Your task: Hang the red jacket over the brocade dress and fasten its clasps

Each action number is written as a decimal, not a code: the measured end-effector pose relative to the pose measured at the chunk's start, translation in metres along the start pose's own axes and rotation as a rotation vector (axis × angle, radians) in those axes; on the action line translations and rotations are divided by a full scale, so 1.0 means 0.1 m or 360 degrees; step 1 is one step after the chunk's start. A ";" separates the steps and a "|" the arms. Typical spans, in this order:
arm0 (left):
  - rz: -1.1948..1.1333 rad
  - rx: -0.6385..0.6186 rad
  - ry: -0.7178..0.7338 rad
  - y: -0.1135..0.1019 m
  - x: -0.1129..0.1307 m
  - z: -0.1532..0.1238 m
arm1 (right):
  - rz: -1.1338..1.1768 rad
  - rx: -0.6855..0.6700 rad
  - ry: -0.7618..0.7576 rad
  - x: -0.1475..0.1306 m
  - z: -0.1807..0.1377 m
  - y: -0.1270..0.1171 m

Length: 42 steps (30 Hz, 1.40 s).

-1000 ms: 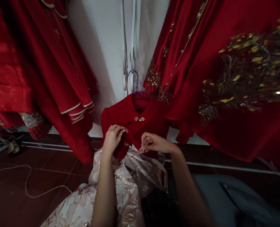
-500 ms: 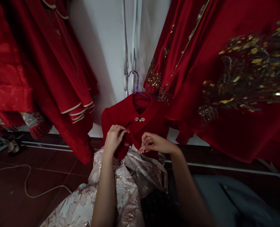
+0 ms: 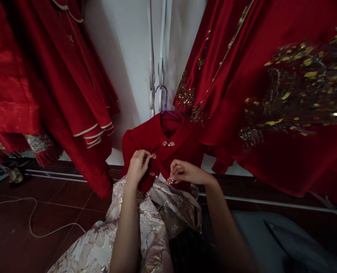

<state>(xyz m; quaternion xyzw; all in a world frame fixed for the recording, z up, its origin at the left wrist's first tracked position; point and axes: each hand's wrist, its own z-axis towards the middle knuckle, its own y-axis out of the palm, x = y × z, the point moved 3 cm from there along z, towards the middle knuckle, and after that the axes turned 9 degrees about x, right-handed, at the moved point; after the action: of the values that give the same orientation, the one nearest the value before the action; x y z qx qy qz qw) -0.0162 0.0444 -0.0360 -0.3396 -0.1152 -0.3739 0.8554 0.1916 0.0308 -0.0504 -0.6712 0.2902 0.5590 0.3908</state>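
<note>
A red jacket point(image 3: 141, 137) hangs on a purple hanger point(image 3: 165, 99), its front parted below the fastened top clasp point(image 3: 168, 144). With thumb and fingers pinched together, my left hand point(image 3: 138, 165) grips a small beaded clasp piece point(image 3: 154, 156) on the left front edge. Another beaded clasp point(image 3: 152, 174) sits just below it. Lower on the other front edge, my right hand point(image 3: 185, 171) is closed on a beaded clasp piece point(image 3: 170, 181). Pale brocade fabric with a metallic sheen point(image 3: 154, 216) lies beneath the jacket, between my forearms.
Red garments point(image 3: 83, 94) hang on the left, some with pale trim. A red garment with gold sequins point(image 3: 307, 72) hangs at right. Behind is a white wall point(image 3: 111, 45). A cable point(image 3: 33, 216) runs over the tiled floor; a grey-blue surface point(image 3: 273, 239) fills the lower right.
Both hands stay in nearly the same place on the jacket. The clasp piece at my left fingertips has turned and shows more fully.
</note>
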 end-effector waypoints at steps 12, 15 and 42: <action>0.0117 -0.0021 0.0158 -0.01 0.24 0.36 | -0.0192 -0.0212 0.0155 0.04 -0.16 -0.05; 0.0329 -0.0174 0.0422 0.11 0.43 0.57 | -0.0239 -0.0238 0.0185 0.04 -0.21 -0.08; 0.0232 -0.0314 0.0990 0.21 0.65 0.69 | 0.0217 0.0987 -0.0617 -0.99 0.35 -0.19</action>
<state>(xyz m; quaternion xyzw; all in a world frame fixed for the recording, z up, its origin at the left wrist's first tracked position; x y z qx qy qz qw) 0.0478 0.0649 0.0341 -0.2979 0.2128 -0.4068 0.8370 0.1684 0.0652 0.0476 -0.3818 0.4103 0.5861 0.5851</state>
